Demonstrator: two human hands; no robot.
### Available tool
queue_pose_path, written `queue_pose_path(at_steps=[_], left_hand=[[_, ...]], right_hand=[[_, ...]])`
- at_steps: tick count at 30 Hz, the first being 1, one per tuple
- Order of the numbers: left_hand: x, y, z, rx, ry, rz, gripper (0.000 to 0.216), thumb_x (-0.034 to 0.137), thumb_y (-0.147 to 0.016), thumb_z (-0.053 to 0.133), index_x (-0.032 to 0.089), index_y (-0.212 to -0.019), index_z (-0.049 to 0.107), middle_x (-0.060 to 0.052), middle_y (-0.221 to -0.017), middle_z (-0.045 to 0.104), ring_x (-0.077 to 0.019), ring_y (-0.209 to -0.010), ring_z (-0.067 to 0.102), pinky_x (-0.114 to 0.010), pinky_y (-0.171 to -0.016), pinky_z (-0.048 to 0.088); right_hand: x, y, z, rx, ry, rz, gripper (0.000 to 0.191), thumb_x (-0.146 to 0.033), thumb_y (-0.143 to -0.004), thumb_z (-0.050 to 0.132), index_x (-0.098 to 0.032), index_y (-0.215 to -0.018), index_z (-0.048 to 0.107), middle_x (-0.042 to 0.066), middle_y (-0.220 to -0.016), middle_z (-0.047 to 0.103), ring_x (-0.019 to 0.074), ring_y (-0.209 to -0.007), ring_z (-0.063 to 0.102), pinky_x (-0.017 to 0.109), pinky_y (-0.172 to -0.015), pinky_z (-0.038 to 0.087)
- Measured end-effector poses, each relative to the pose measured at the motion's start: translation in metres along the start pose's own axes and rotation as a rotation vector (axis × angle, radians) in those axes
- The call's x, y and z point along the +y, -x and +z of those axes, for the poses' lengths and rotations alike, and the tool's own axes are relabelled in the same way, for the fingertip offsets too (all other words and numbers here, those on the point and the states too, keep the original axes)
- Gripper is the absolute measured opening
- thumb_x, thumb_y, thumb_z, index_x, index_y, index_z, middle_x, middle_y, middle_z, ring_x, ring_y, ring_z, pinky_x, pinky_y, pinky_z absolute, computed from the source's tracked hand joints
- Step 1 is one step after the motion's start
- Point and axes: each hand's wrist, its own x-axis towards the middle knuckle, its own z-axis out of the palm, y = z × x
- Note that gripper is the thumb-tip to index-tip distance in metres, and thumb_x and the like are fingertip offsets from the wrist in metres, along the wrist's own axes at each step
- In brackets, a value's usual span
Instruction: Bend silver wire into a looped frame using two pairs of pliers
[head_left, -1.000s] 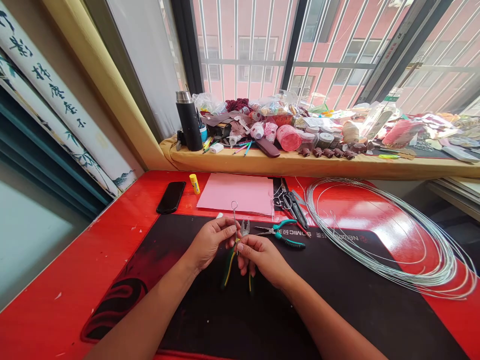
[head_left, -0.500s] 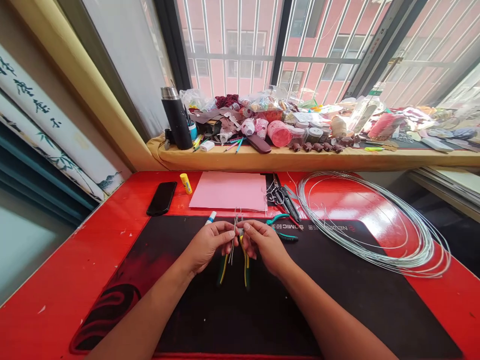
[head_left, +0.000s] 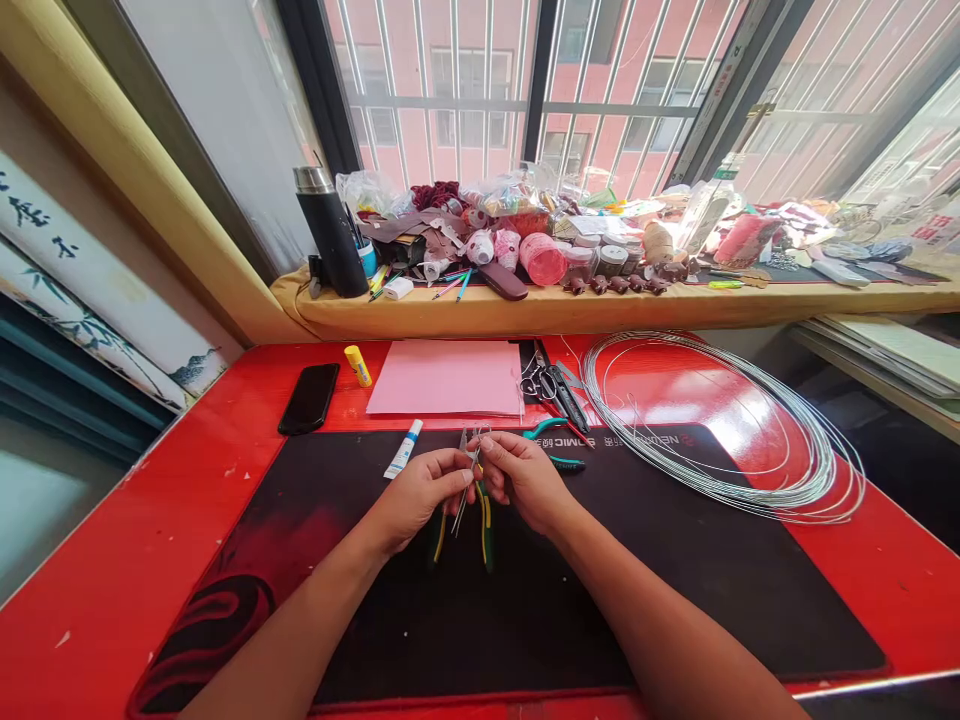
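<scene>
Between my two hands is a short bundle of bent metal wire (head_left: pixel 459 516), its straight ends pointing down toward me. My left hand (head_left: pixel 426 497) pinches the wire between thumb and fingers. My right hand (head_left: pixel 523 482) pinches it higher up, close to its looped top, with the fingertips hiding part of it. Beneath the hands, long-nosed pliers with green and yellow handles (head_left: pixel 487 535) lie spread on the black desk mat (head_left: pixel 555 630). A white and blue tube (head_left: pixel 403 450) lies just beyond my left hand. Teal-handled pliers (head_left: pixel 568 464) are partly hidden behind my right hand.
A large coil of silvery wire (head_left: pixel 810 490) covers the right side of the red table (head_left: pixel 67 600). Toward the back are pink paper (head_left: pixel 446 378), a utility knife (head_left: pixel 570 398), scissors (head_left: pixel 536 383), a yellow glue stick (head_left: pixel 358 366) and a phone (head_left: pixel 309 398). Craft supplies crowd the windowsill.
My right hand has shifted slightly left over the wire's top, and the wire leans more. The view has turned a little, and the white and blue tube now shows more fully.
</scene>
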Motion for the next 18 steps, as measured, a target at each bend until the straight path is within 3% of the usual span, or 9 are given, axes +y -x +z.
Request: queue_pose_path(at_steps=[5,10,18], left_hand=[[-0.0051,-0.003,-0.0012,0.052,-0.078,0.056,0.035,0.051,-0.086,0.073,0.016,-0.085,0.068,0.003,-0.066,0.054,-0.0104,-0.059,0.044,-0.024,-0.057,0.033],[-0.0028,-0.0033,-0.0013,0.067,-0.137,0.078,0.037,0.053,-0.086,0.07,0.017,-0.078,0.068,0.003,-0.058,0.055,-0.0125,-0.057,0.047,-0.026,-0.058,0.036],[-0.0007,-0.0009,-0.0015,-0.018,-0.172,0.038,0.034,0.049,-0.089,0.068,0.016,-0.086,0.072,0.002,-0.055,0.058,-0.0128,-0.054,0.05,-0.026,-0.061,0.039]], right_hand=[[0.002,0.0011,0.0021,-0.011,0.052,-0.011,0.03,-0.044,-0.088,0.075,-0.016,-0.1,0.076,-0.007,-0.052,0.046,0.0073,-0.045,0.038,0.02,-0.039,0.029],[0.003,0.0014,0.004,-0.012,0.067,-0.004,0.031,-0.044,-0.089,0.073,-0.016,-0.102,0.076,-0.007,-0.053,0.047,0.0078,-0.045,0.04,0.019,-0.04,0.031],[0.0023,-0.0024,0.0005,0.137,0.157,-0.078,0.032,-0.047,-0.084,0.076,-0.017,-0.094,0.073,-0.007,-0.054,0.052,0.0076,-0.042,0.045,0.02,-0.04,0.032]])
